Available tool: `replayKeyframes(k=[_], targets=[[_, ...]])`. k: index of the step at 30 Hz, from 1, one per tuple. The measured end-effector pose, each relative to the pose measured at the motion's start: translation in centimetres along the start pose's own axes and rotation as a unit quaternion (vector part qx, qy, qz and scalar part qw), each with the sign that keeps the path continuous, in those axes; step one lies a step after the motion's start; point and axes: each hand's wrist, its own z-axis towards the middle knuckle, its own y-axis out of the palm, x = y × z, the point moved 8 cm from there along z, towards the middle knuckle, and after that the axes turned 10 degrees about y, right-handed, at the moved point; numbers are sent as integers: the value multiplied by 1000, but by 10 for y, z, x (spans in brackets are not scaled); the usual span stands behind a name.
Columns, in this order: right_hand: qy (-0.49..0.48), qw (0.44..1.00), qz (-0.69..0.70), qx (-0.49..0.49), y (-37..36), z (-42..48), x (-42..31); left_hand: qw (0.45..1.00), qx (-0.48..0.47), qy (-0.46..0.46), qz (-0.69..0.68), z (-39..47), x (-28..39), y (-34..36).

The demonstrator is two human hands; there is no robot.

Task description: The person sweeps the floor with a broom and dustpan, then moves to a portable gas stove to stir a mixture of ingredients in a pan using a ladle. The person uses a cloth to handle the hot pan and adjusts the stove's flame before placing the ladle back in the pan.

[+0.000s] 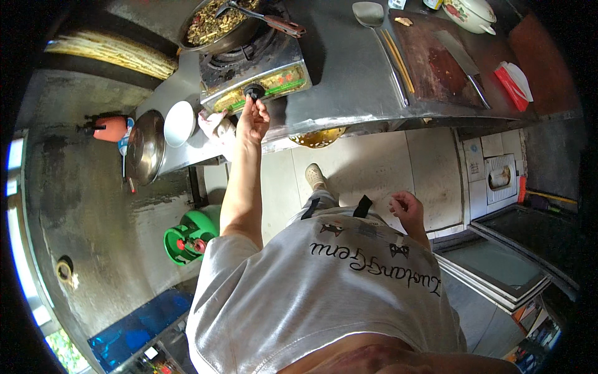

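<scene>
My left hand [253, 119] reaches up to the gas stove's front, its fingers and thumb closed on the black control knob [254, 91]. On the burner of the gas stove [289, 61] stands a metal wok [229, 44] of chopped, cooked-looking food [210, 23]. A spatula with a brown handle [282, 24] lies across the wok, its handle over the rim. My right hand [405, 208] hangs low beside my body over the floor, fingers curled; it touches nothing that I can see.
Left of the stove are a white bowl [179, 124], a plastic bag [217, 126] and a metal lid [145, 147]. To the right lie a long-handled turner [370, 15], chopsticks [398, 61] and a cleaver [455, 51] on a cutting board [420, 61]. A green gas cylinder [205, 224] stands below.
</scene>
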Motion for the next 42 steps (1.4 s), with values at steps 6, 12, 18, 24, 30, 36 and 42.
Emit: replayKeyframes(k=[6, 12, 18, 24, 30, 36, 42], targets=[[8, 1000, -15, 18, -22, -13, 19, 999, -20, -13, -41, 6, -2, 3], [-5, 998, 23, 64, -25, -22, 29, 999, -23, 5, -34, 8, 0, -1], [-38, 995, -61, 62, -2, -24, 25, 999, 11, -10, -36, 6, -4, 2], [-39, 994, -83, 63, 18, -13, -6, 1000, 6, 1, -5, 5, 2, -1], [-41, 994, -90, 54, 34, 2, 1, 996, 10, -41, -84, -3, -2, 5], [-26, 993, -97, 60, 41, 5, -9, 993, 17, -58, -100, -4, -3, 7], [3, 995, -87, 47, 45, 6, -6, 992, 17, -69, -103, -4, -4, 5]])
